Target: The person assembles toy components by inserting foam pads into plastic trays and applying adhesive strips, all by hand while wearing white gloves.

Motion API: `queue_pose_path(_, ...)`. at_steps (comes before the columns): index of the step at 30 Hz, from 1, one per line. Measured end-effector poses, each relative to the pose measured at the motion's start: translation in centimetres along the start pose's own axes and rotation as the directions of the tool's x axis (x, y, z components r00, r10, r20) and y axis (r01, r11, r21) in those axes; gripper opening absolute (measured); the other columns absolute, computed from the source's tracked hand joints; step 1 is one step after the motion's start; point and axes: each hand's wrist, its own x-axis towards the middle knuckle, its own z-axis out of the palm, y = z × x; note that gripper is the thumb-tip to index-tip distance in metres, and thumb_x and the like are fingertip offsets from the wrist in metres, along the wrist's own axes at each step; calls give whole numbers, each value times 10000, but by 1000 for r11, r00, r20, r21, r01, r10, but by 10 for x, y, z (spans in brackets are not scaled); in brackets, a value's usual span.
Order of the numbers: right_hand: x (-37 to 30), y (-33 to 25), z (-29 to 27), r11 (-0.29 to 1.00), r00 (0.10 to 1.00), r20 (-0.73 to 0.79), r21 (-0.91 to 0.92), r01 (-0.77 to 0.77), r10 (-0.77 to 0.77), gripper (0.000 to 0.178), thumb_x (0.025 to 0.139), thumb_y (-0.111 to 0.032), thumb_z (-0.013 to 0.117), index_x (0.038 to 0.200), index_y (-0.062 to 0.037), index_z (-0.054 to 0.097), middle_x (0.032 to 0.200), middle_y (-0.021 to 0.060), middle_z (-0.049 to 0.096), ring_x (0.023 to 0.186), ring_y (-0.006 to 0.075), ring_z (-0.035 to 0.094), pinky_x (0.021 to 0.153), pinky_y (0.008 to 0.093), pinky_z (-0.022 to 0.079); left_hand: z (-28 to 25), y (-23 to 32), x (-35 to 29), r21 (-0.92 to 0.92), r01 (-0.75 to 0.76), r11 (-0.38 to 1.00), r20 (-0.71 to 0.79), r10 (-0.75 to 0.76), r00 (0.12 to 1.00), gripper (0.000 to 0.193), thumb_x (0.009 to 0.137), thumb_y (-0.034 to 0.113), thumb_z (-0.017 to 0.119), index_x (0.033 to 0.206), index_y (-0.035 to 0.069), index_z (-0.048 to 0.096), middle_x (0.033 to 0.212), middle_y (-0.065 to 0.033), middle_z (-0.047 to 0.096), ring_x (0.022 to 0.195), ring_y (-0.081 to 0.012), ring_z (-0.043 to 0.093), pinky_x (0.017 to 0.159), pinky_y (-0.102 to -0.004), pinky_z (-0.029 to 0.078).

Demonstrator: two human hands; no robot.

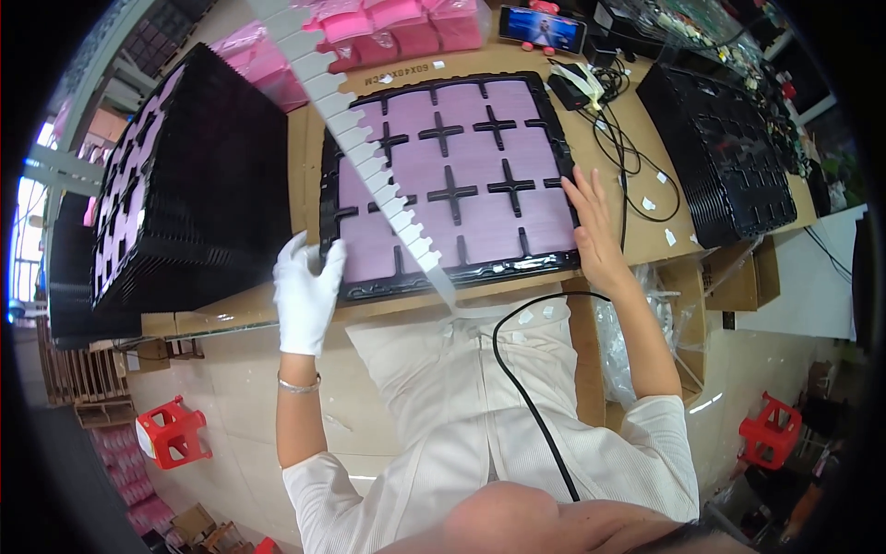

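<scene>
A black plastic tray (452, 193) with raised cross-shaped dividers lies on the cardboard-covered table in front of me. Flat pale purple pieces (544, 222) fill its compartments. My left hand (307, 294), in a white glove, is at the tray's front left corner, thumb and fingers apart. Bare and with fingers stretched out, my right hand (598, 231) rests along the tray's right rim. A pale, see-through strip (355, 143) with a notched edge crosses the view slantwise and covers part of the tray; what it belongs to I cannot tell.
Tall stacks of black trays stand at the left (212, 175) and right (715, 152). Behind lie pink packs (406, 32), a phone (542, 30) and tangled cables (628, 152). A black cord (531, 397) runs across my body. Red stools (175, 432) stand on the floor.
</scene>
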Motion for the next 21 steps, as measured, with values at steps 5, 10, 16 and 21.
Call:
queue_pose_path(5,-2,13,9,999,988,-151,21,40,-37,710,986,-560,169,1457,-49,318,1539,179,233,1446,381,85,1154,480,65,-32,36,16,-626,421,657,225,-364,904,424,888,185,671,1180,-81,516,1057,-100,620,923,-135,583,852,-267,469)
queue_pose_path(10,-5,21,12,994,970,-241,112,-14,41,717,994,-548,143,1451,-21,309,1512,165,298,1446,349,117,1158,453,75,-106,40,22,-681,106,724,-203,-327,923,395,905,174,651,1252,20,540,1138,-82,596,875,-95,585,599,-209,528)
queue_pose_path(16,-6,14,11,999,974,-220,39,-38,46,656,1011,-498,202,1428,-14,351,1480,154,353,1428,327,195,1151,424,150,-255,-83,62,-440,130,889,-600,-398,693,465,905,372,626,1238,48,603,1172,-60,622,873,-99,600,573,-229,456)
queue_pose_path(21,-10,15,13,997,977,-201,21,-73,76,580,1016,-429,277,1410,-18,384,1462,167,371,1412,324,237,1138,423,188,-298,-280,83,-753,276,598,-308,-690,655,285,880,265,661,1133,137,695,1096,76,643,758,10,487,548,-152,298)
